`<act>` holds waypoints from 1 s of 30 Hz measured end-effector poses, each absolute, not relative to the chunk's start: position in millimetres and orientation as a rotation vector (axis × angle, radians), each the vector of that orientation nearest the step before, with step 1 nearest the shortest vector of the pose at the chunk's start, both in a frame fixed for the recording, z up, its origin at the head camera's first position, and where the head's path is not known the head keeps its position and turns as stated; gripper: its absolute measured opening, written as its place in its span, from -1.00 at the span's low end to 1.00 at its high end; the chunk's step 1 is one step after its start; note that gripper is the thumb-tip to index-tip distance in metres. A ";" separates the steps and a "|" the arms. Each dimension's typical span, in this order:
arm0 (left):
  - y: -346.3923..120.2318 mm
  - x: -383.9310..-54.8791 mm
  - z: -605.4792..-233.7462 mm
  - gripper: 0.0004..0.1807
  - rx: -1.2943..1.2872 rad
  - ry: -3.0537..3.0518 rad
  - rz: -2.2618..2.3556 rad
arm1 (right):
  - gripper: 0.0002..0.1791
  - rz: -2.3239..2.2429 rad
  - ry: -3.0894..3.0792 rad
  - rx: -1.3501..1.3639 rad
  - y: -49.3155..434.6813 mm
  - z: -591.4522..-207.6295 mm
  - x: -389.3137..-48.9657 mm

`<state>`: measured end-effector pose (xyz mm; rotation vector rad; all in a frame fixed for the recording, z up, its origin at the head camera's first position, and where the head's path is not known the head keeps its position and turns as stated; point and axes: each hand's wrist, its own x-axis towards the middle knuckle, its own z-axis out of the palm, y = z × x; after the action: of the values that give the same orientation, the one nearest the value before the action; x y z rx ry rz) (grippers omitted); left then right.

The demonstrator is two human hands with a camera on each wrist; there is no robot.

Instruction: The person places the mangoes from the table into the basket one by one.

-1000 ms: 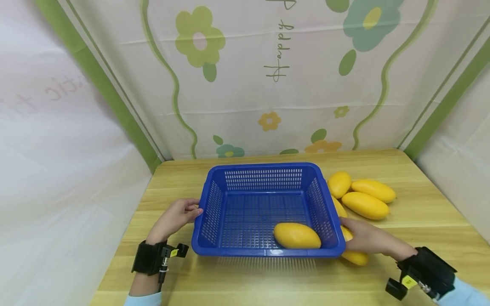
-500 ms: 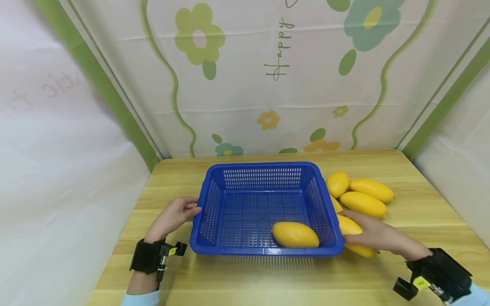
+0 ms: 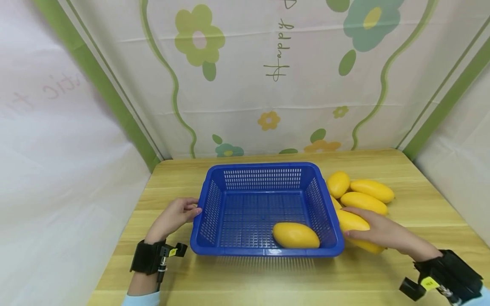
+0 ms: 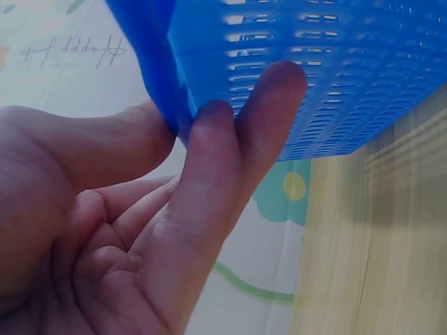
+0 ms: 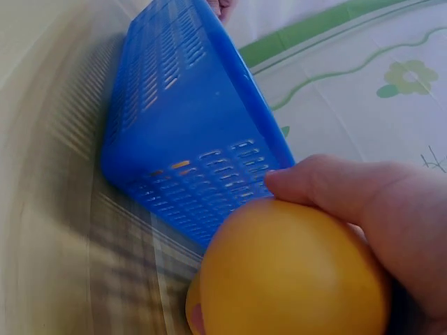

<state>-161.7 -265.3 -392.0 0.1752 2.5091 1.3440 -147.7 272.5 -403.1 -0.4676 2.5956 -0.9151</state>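
Observation:
A blue plastic basket (image 3: 264, 251) with slotted walls sits on the table, one yellow mango (image 3: 296, 235) lying in its front right corner. My left hand (image 3: 172, 219) pinches the basket's left rim; the left wrist view has the thumb at the rim and fingers (image 4: 269, 105) against the outer wall. Just outside the basket's right wall, my right hand (image 3: 386, 233) grips another mango (image 3: 350, 220), thumb along its near side. In the right wrist view that held mango (image 5: 293, 272) fills the foreground. Partly under it lies a further mango (image 3: 367, 245).
Several more mangoes (image 3: 363, 203) lie grouped right of the basket, one partly hidden behind its wall. The wooden table (image 3: 268, 284) meets a flower-printed cloth (image 3: 237, 93) at the back, with white cloth sides left and right.
My right hand has moved right, away from the basket's wall, and the mango in its grip has come into fuller view. The lower mango has shifted right too. My left hand stays at the rim.

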 end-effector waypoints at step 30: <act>-265.1 -160.9 -392.1 -0.59 0.173 2.530 1.329 | -0.25 -0.892 2.633 -0.264 276.7 -386.7 -153.5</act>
<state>-160.9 -265.1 -392.1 0.1727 2.5301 1.3286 -153.5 276.7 -386.7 -0.2642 2.6333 -0.8921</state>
